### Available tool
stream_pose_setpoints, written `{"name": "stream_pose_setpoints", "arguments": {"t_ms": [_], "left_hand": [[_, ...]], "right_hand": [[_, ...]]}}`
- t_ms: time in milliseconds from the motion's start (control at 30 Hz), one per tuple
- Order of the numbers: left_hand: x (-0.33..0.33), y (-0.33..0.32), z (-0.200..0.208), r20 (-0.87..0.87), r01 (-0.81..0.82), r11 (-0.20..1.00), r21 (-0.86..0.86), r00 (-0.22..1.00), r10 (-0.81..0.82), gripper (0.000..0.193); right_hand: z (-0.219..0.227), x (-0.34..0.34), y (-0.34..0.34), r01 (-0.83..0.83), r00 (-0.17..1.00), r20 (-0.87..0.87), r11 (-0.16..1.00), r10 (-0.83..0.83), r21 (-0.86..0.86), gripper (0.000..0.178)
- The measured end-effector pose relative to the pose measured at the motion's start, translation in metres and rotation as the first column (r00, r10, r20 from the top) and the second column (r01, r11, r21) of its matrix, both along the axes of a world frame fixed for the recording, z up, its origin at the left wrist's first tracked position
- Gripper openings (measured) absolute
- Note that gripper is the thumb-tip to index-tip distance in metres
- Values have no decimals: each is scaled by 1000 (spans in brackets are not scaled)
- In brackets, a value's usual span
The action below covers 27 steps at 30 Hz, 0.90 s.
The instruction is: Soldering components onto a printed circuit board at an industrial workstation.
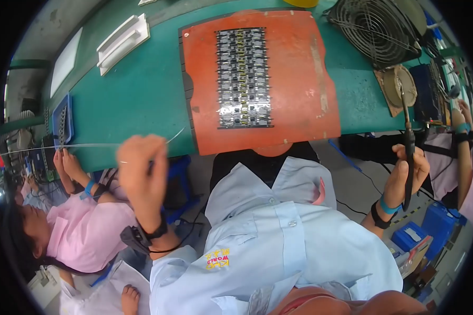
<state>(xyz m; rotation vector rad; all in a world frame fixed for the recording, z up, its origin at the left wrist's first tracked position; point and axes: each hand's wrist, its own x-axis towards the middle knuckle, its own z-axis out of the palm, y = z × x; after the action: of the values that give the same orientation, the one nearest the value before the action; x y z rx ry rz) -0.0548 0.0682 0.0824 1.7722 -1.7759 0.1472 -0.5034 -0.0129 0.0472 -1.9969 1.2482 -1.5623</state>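
My left hand (pixel 142 176), raised over the table's near edge left of the orange mat, is closed on a thin solder wire (pixel 176 134). A short end sticks out toward the mat and the rest trails off to the left. On the right, my right hand (pixel 411 169) grips a soldering iron (pixel 409 137) by its dark handle. Its tip lies over a round, tan cleaning pad (pixel 397 86); whether it touches the pad I cannot tell. A panel of small circuit boards (pixel 243 79) in rows lies flat on the orange mat (pixel 297 68), apart from both hands.
A round fan with a wire guard (pixel 376 29) stands at the far right of the green table (pixel 136 100). A white tray (pixel 123 43) lies at the far left, near a blue bin (pixel 70 118). Co-workers sit on either side; a pink sleeve (pixel 92 231) is close on the left.
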Motion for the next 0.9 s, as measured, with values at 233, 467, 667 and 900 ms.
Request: {"name": "stream_pose_setpoints", "arguments": {"t_ms": [233,467,667,900], "left_hand": [[-90,-29,18,-363,554,829,-75,759,-540,29],[-100,-47,10,-471,524,830,-191,693,-546,23],[-67,-55,10,-372,493,859,-136,778,-506,20],[-48,-67,-9,-310,203,974,105,937,-162,19]], "right_hand": [[32,114,-16,-505,855,-71,856,514,110,36],[49,138,-47,-717,648,-187,674,738,179,33],[47,133,-79,-787,543,-249,589,802,184,42],[34,125,-74,-530,843,306,778,442,336,65]]}}
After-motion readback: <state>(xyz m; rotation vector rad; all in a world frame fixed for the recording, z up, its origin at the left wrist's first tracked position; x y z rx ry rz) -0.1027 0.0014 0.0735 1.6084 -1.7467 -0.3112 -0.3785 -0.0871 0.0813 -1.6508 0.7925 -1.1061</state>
